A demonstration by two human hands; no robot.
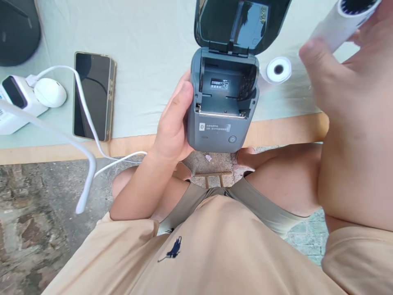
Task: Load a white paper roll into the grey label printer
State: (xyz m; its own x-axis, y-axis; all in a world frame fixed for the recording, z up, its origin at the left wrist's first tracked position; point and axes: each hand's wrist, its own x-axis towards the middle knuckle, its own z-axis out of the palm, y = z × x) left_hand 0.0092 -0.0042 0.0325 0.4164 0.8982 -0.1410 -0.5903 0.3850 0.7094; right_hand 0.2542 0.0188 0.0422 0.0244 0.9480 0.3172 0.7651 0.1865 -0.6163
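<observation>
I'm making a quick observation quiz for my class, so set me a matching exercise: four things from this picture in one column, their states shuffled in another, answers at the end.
Column one
1. Lid
2. Phone
3. Left hand
4. Right hand

Column two
A. Holding a white roll
B. Crossed by a white cable
C. Standing open
D. Gripping the grey printer

Pairs: 1-C, 2-B, 3-D, 4-A
</observation>
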